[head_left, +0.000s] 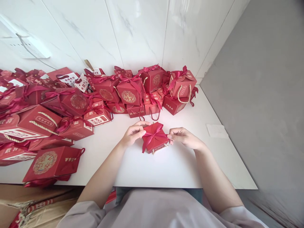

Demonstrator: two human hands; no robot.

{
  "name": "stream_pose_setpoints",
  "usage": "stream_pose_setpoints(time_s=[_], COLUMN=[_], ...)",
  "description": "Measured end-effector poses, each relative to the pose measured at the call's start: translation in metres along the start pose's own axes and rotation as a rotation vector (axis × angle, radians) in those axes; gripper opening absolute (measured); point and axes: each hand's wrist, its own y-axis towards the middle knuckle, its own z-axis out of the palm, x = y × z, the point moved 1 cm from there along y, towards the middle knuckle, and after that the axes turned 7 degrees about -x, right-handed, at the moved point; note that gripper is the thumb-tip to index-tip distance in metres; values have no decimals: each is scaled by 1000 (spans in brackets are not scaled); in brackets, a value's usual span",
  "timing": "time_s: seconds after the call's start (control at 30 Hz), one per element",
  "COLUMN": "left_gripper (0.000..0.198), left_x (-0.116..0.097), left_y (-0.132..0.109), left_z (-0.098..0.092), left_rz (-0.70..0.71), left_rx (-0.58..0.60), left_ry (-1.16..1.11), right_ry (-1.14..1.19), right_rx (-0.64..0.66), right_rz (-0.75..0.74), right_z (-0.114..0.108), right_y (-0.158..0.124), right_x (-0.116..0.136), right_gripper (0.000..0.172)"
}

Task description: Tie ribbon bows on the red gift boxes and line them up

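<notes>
A small red gift box point(155, 144) stands on the white table in front of me, with a red ribbon bow point(154, 133) tied across its top and a pale twisted cord handle on its near side. My left hand point(136, 133) pinches the bow's left loop between thumb and fingers, beside the box's left edge. On the other side, my right hand point(181, 137) is closed with thumb and forefinger on the ribbon's right end. The other fingers of the right hand are curled, and their tips are partly hidden.
Red gift boxes with ribbons point(130, 91) are stacked along the wall and heaped on the left. One box point(53, 163) lies near the table's front edge. A white slip point(217, 131) rests at the right. Cardboard point(42, 209) is below left; a grey wall point(266, 95) bounds the right.
</notes>
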Motion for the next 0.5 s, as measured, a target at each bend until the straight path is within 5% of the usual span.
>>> stream_pose_setpoints(time_s=[0.37, 0.5], left_gripper=[42, 44], left_x=[-2, 1], left_y=[0, 0], left_z=[3, 2], left_rz=[-63, -78], left_rx=[-9, -2], left_ry=[9, -82], right_ry=[-64, -92], right_rx=[110, 23], right_rz=[65, 21], right_z=[-9, -14], right_y=[-3, -2], right_x=[0, -2], right_gripper=[39, 41])
